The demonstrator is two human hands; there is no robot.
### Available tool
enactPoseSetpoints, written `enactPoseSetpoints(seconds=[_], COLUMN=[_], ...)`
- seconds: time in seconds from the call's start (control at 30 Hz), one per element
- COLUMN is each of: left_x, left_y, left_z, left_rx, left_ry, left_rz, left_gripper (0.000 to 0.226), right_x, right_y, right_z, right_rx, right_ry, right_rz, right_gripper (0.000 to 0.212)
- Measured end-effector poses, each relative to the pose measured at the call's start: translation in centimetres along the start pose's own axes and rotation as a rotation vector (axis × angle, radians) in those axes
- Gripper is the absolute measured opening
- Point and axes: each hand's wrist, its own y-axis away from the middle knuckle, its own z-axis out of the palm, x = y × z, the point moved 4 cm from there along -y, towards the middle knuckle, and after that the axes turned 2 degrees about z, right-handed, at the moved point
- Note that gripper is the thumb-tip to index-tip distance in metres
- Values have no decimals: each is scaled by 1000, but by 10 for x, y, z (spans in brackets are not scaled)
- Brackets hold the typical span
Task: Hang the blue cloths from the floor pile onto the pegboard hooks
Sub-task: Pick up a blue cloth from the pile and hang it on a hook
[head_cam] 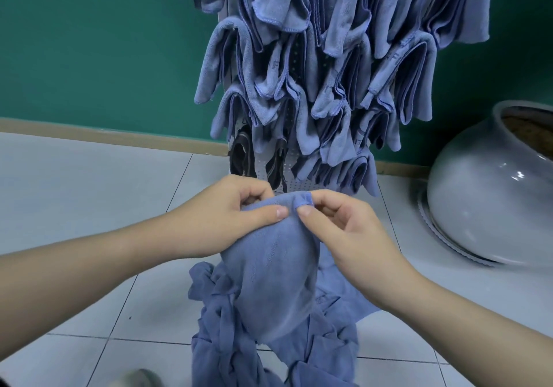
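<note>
I hold one blue cloth (272,267) up in front of me by its top edge. My left hand (221,216) pinches that edge from the left, and my right hand (344,228) pinches it from the right, thumbs almost meeting. The cloth hangs down over the pile of blue cloths (239,341) on the tiled floor. Just beyond my hands stands the white pegboard (296,174), its hooks mostly hidden under several hanging blue cloths (314,72). Two dark items (242,153) hang near the board's bottom left.
A large pale grey ceramic pot (490,195) lies tilted on the floor at the right, close to the board. A green wall (89,42) with a tan skirting runs behind. A shoe tip (137,379) shows at the bottom left on the white tiles.
</note>
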Motion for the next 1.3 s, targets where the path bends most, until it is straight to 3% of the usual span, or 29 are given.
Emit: enactPoseSetpoints(seconds=[0.17, 0.27, 0.4, 0.5, 0.63, 0.73, 0.8, 0.87, 1.07, 1.17, 1.3], left_x=[-4, 4, 6, -1, -3, 2, 7, 14, 31, 43, 48], left_y=[-4, -2, -2, -1, -3, -5, -4, -1, 7, 14, 14], left_z=[-2, -2, -13, -27, -44, -47, -46, -44, -31, -28, -21], left_rx=[80, 48, -119, -118, 59, 161, 199, 200, 179, 147, 123], left_ry=[-3, -33, -334, -423, -299, -165, -94, -100, -21, 24, 1], left_rz=[55, 81, 40, -40, 22, 128, 194, 252, 311, 334, 290], left_gripper=[32, 27, 29, 40, 32, 3, 26, 39, 26, 30, 22], right_x=[6, 7, 1, -3, -6, -8, -9, -10, -23, -29, -31], right_y=[-4, -8, -14, -19, -28, -32, -34, -35, -31, -31, -31], right_z=[5, -3, -16, -27, -43, -45, -44, -45, -46, -49, -54], right_rx=[-1, 62, 82, 113, 164, 158, 160, 173, 226, 247, 252], right_ry=[-56, 16, 38, 71, 43, -28, -79, -108, -171, -188, -197], right_rz=[-3, -49, -82, -95, -70, -58, -52, -50, -152, -177, -174], right_gripper=[12, 12, 14, 13, 18, 21, 25, 31, 40, 45, 49])
